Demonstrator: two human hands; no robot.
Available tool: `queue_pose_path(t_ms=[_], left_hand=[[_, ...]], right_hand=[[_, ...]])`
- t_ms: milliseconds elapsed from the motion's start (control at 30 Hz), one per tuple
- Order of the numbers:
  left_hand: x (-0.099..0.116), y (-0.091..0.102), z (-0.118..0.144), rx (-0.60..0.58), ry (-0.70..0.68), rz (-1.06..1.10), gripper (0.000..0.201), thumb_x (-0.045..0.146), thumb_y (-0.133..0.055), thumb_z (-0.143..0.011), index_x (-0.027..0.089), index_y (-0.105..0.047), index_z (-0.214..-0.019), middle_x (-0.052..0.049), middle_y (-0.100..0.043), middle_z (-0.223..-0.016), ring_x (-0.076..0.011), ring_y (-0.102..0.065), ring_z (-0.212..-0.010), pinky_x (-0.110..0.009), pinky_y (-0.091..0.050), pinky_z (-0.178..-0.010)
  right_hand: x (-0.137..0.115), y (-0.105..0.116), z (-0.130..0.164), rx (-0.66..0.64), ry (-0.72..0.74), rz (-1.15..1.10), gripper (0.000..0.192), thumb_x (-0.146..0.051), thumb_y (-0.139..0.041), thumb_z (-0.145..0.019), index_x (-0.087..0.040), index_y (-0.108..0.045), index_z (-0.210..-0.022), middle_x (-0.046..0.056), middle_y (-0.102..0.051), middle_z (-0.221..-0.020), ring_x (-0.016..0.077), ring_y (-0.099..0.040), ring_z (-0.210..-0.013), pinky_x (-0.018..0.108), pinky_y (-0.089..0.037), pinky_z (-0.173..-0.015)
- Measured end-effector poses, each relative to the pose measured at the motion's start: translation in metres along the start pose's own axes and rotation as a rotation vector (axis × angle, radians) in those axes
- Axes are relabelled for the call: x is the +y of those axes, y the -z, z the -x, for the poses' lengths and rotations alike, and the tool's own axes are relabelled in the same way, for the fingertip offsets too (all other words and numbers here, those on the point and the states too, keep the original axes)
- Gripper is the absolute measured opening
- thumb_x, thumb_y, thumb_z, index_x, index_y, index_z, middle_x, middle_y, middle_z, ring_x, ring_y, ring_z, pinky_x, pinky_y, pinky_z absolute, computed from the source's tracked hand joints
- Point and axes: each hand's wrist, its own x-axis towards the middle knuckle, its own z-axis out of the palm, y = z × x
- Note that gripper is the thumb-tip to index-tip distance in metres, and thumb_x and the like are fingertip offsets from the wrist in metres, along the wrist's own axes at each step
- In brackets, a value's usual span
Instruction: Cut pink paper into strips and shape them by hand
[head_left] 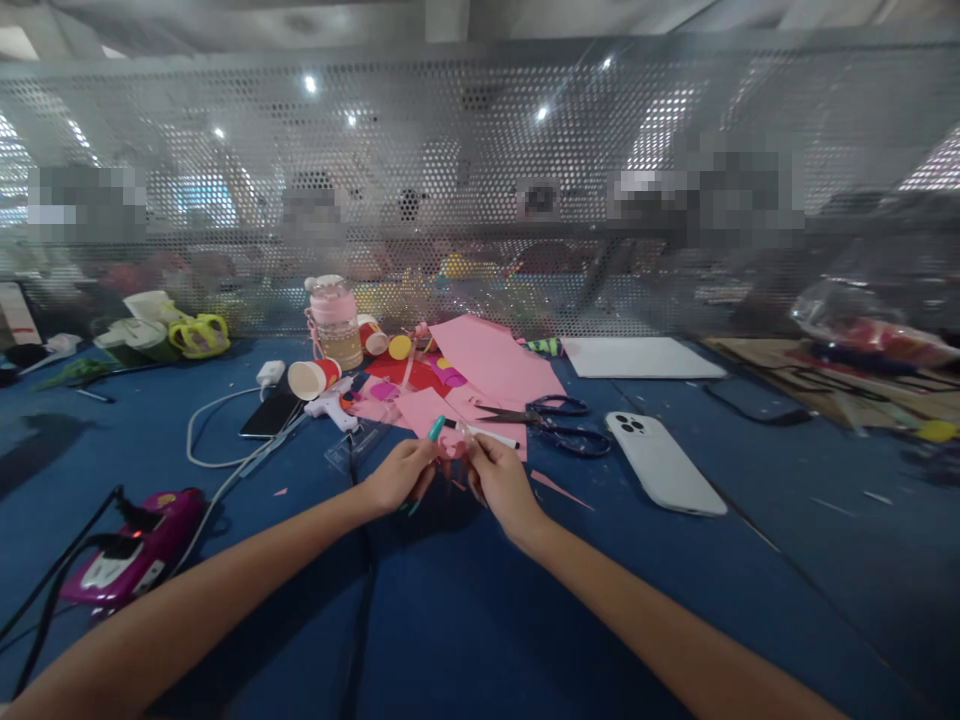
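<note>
Pinched between our left hand (401, 473) and right hand (501, 480) is a small pink paper piece (452, 446), fingers of both closed on it just above the blue table (465, 620). We see pink paper sheets (491, 365) right behind it, scissors (551, 420) beside those, a white phone (664, 463) to the right, and a glue gun (330, 405) to the left.

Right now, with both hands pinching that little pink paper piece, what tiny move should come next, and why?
Probably keep both hands pinched and lower the small pink paper piece onto the blue table. The left hand and right hand hold it in the air together, so resting it down would likely steady it.
</note>
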Motion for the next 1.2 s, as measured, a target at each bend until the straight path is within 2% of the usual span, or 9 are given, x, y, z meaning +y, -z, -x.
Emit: queue_pose_path(t_ms=[167, 333, 500, 567, 633, 733, 800, 967, 1200], left_hand=[[0.0026, 0.0000, -0.0021, -0.018, 0.045, -0.005, 0.048, 0.062, -0.046, -0.069, 0.015, -0.050, -0.059, 0.003, -0.048, -0.043, -0.0064, -0.040, -0.038, -0.019, -0.026, -0.039], [0.0012, -0.0010, -0.0015, 0.014, 0.030, -0.011, 0.047, 0.060, -0.050, -0.068, 0.016, -0.042, -0.055, 0.008, -0.036, -0.040, -0.0033, -0.027, -0.036, -0.018, -0.020, -0.038], [0.0007, -0.0039, 0.0025, 0.060, 0.063, -0.039, 0.041, 0.056, -0.054, -0.069, 0.015, -0.052, -0.075, 0.007, -0.043, -0.051, -0.0060, -0.040, -0.046, -0.016, -0.029, -0.043], [-0.0002, -0.0043, 0.0037, 0.081, 0.050, -0.065, 0.042, 0.056, -0.056, -0.068, 0.015, -0.053, -0.076, 0.006, -0.047, -0.054, -0.0073, -0.044, -0.050, -0.017, -0.033, -0.045], [-0.0015, -0.0042, 0.0047, 0.098, 0.015, -0.076, 0.042, 0.057, -0.052, -0.070, 0.015, -0.052, -0.071, 0.006, -0.046, -0.052, -0.0073, -0.043, -0.049, -0.018, -0.036, -0.047], [-0.0030, -0.0039, 0.0056, 0.096, -0.013, -0.084, 0.053, 0.060, -0.030, -0.080, 0.016, -0.043, -0.052, 0.005, -0.038, -0.041, -0.0063, -0.036, -0.040, -0.020, -0.037, -0.047], [-0.0031, -0.0038, 0.0056, 0.088, -0.023, -0.108, 0.055, 0.057, -0.022, -0.083, 0.018, -0.039, -0.048, 0.004, -0.038, -0.038, -0.0061, -0.034, -0.038, -0.019, -0.035, -0.044], [-0.0023, -0.0053, 0.0037, 0.028, -0.081, -0.153, 0.038, 0.053, -0.034, -0.081, 0.017, -0.043, -0.068, 0.005, -0.048, -0.047, -0.0057, -0.037, -0.038, -0.018, -0.027, -0.037], [-0.0038, -0.0088, 0.0036, -0.008, -0.013, -0.022, 0.036, 0.054, -0.040, -0.077, 0.019, -0.035, -0.073, 0.010, -0.039, -0.044, -0.0039, -0.033, -0.031, -0.015, -0.025, -0.032]], right_hand=[[-0.0001, 0.0014, 0.0004, -0.028, 0.069, 0.021, 0.044, -0.061, -0.053, -0.066, -0.020, -0.044, -0.053, -0.010, -0.036, -0.032, 0.0049, -0.030, -0.025, 0.018, -0.022, -0.027], [-0.0025, 0.0003, 0.0005, -0.027, 0.037, 0.004, 0.044, -0.061, -0.054, -0.064, -0.020, -0.043, -0.053, -0.010, -0.037, -0.032, 0.0046, -0.030, -0.025, 0.018, -0.022, -0.027], [-0.0062, -0.0001, 0.0007, -0.047, -0.047, -0.019, 0.045, -0.061, -0.055, -0.062, -0.019, -0.042, -0.050, -0.010, -0.035, -0.029, 0.0034, -0.027, -0.021, 0.016, -0.019, -0.024], [-0.0067, 0.0005, 0.0013, -0.059, -0.054, -0.017, 0.046, -0.060, -0.055, -0.063, -0.019, -0.042, -0.048, -0.010, -0.034, -0.028, 0.0031, -0.026, -0.020, 0.016, -0.018, -0.023], [-0.0063, 0.0012, 0.0016, -0.066, -0.040, -0.013, 0.046, -0.060, -0.054, -0.064, -0.019, -0.042, -0.048, -0.010, -0.034, -0.028, 0.0031, -0.027, -0.020, 0.016, -0.018, -0.022], [-0.0046, 0.0020, 0.0015, -0.067, -0.023, -0.008, 0.047, -0.062, -0.052, -0.065, -0.019, -0.042, -0.049, -0.010, -0.035, -0.027, 0.0037, -0.029, -0.020, 0.016, -0.019, -0.022], [-0.0036, 0.0018, 0.0015, -0.070, -0.024, -0.009, 0.046, -0.062, -0.052, -0.065, -0.019, -0.043, -0.050, -0.010, -0.036, -0.028, 0.0039, -0.029, -0.020, 0.016, -0.019, -0.022], [-0.0030, 0.0006, 0.0017, -0.094, -0.010, -0.007, 0.047, -0.064, -0.053, -0.063, -0.019, -0.043, -0.053, -0.010, -0.037, -0.028, 0.0039, -0.029, -0.020, 0.016, -0.020, -0.023], [0.0000, 0.0016, 0.0003, -0.114, -0.003, -0.018, 0.046, -0.063, -0.053, -0.063, -0.020, -0.042, -0.053, -0.009, -0.037, -0.031, 0.0046, -0.030, -0.023, 0.017, -0.021, -0.025]])
